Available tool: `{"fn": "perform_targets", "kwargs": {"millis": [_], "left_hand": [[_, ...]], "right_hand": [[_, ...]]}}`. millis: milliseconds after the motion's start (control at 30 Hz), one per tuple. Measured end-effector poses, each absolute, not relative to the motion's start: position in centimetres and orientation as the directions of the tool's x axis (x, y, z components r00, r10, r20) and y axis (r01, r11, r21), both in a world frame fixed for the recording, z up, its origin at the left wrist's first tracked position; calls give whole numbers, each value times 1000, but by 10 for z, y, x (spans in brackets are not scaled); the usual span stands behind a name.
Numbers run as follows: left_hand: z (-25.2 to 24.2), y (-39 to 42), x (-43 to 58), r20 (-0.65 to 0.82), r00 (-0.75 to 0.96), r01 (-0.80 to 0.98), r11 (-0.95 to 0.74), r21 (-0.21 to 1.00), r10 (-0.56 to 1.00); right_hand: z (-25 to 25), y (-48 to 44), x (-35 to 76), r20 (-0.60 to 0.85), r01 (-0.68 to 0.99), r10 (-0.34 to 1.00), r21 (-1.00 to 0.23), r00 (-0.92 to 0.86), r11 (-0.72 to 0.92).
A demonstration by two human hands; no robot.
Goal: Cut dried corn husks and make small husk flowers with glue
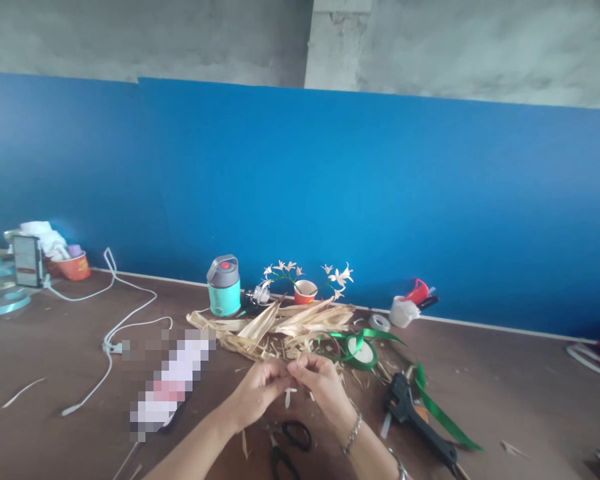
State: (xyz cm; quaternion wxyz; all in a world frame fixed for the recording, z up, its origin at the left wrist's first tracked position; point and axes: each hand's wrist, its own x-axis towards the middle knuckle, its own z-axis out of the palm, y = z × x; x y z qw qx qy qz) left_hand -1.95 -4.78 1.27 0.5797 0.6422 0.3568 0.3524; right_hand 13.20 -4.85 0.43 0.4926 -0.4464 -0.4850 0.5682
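Observation:
My left hand (263, 390) and my right hand (320, 379) meet over the table with fingertips pinched together. Thin white petal-like strips (288, 398) hang just below the fingers; what the fingertips themselves grip is too small and covered to make out. Beneath my wrists lie black-handled scissors (297, 436). Dried corn husks (300, 323) are heaped right beyond my hands, with small scraps around them. To the right of them is a green ribbon roll (360, 352), its loose end trailing. A black glue gun (415, 417) rests to the right of my right forearm.
Behind the husks stand a teal flask (224, 291) and a paper cup (306, 292) with pale flowers on green stems. A roll of tape (379, 323) and a white bag (404, 311) sit by the blue partition (300, 180). A white cable (111, 333) crosses the left side.

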Motion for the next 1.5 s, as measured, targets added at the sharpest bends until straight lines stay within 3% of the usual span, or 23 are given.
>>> {"fn": "perform_targets", "kwargs": {"millis": [233,633,933,1300,1500], "left_hand": [[4,-45,-18,9,401,153,-76,985,916],[3,-46,-16,187,353,189,-266,945,917],[1,-44,-18,200,367,219,-293,931,908],[3,-46,-19,263,329,290,-363,886,907],[-4,-41,-21,305,186,328,-351,877,934]], "right_hand": [[-3,-50,125,22,-27,998,-999,62,24],[-12,-46,130,61,3,995,-998,74,61],[-7,-45,133,61,9,991,-998,122,61],[-4,-50,129,165,207,971,-970,170,129],[-6,-47,132,164,143,963,-980,213,136]]}}
